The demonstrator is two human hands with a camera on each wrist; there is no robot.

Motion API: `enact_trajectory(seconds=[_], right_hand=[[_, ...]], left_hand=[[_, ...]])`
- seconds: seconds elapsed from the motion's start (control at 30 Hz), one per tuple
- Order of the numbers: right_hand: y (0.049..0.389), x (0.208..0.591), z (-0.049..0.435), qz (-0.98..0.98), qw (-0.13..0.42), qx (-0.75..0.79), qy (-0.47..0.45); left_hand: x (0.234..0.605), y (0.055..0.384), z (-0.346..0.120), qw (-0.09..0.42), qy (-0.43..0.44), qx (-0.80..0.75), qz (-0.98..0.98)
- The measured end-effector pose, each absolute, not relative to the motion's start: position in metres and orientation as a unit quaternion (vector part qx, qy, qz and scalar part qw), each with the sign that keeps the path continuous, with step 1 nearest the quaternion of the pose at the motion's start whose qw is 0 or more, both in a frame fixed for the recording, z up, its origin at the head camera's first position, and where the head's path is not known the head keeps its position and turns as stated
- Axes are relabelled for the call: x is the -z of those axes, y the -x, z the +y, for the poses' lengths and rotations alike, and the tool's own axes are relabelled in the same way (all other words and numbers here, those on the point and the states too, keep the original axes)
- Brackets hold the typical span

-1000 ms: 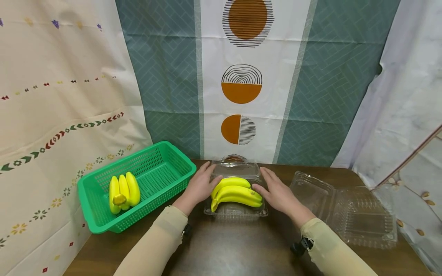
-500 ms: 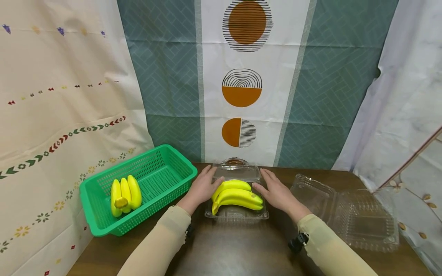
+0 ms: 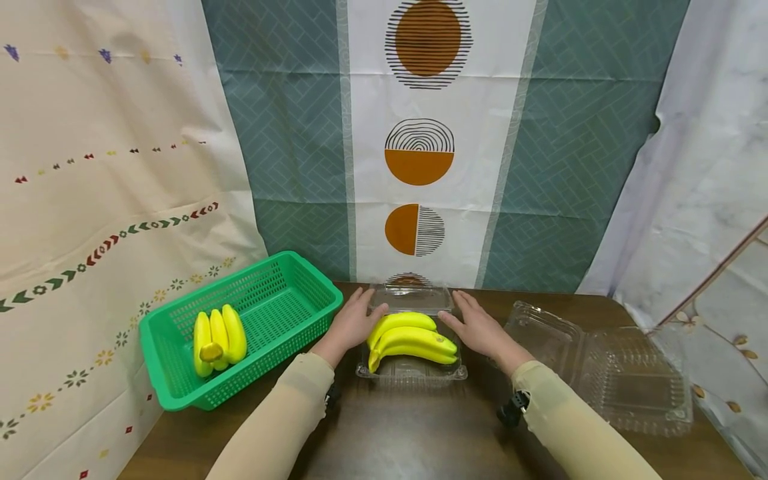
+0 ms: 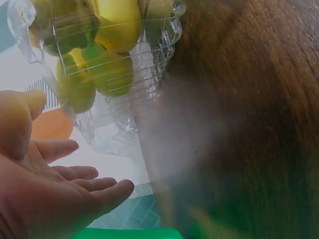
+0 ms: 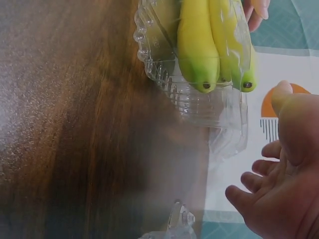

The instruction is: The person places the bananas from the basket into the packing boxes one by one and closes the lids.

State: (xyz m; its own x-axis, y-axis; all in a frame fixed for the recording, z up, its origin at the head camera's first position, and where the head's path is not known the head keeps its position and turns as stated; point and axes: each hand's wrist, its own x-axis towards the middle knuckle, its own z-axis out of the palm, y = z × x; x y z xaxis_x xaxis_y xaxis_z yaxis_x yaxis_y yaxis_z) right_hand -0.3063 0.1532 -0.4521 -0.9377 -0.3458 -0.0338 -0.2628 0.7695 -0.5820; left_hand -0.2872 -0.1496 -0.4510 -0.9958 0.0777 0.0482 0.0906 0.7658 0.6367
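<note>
A bunch of yellow bananas [image 3: 414,343] lies in a clear plastic clamshell container [image 3: 411,381] at the middle of the table, its lid [image 3: 411,300] folded back toward the curtain. My left hand [image 3: 348,323] is at the container's left side, fingers extended. On the opposite side is my right hand [image 3: 480,328], also with fingers extended. The left wrist view shows the left hand [image 4: 55,184] with spread fingers and nothing in its palm. In the right wrist view, the right hand [image 5: 286,174] has relaxed fingers and grips nothing. Whether either hand touches the container is unclear.
A green plastic basket [image 3: 300,307] stands at the left with another bunch of bananas [image 3: 219,340] inside. A second clear clamshell [image 3: 630,373] lies unfolded at the right of the brown table [image 3: 414,433]. Patterned curtains [image 3: 294,133] hang behind.
The head view has shifted slightly, so the scene sits a little lower in it. Both hands stay beside the container, and the bananas have not moved within it.
</note>
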Motion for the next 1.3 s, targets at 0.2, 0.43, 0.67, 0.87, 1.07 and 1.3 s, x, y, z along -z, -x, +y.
enact_trajectory(seconds=[0.2,0.43,0.67,0.87,1.07,1.3], right_hand=[[0.311,0.456,0.154,0.933,0.081,0.311,0.161],[0.313,0.455,0.151,0.928,0.095,0.325,0.153],[0.315,0.456,0.150,0.926,0.102,0.329,0.152],[0.318,0.459,0.149,0.923,0.108,0.336,0.153],[0.321,0.462,0.149,0.923,0.113,0.333,0.155],[0.321,0.465,0.150,0.920,0.111,0.341,0.158]], left_hand=[[0.452,0.290,-0.149,0.006,0.040,0.336,-0.941],[0.454,0.292,-0.150,-0.002,0.032,0.336,-0.941],[0.458,0.294,-0.151,-0.008,0.033,0.332,-0.943],[0.461,0.296,-0.153,-0.010,0.035,0.329,-0.944],[0.460,0.294,-0.153,-0.018,0.031,0.327,-0.944],[0.460,0.292,-0.152,-0.019,0.035,0.338,-0.940]])
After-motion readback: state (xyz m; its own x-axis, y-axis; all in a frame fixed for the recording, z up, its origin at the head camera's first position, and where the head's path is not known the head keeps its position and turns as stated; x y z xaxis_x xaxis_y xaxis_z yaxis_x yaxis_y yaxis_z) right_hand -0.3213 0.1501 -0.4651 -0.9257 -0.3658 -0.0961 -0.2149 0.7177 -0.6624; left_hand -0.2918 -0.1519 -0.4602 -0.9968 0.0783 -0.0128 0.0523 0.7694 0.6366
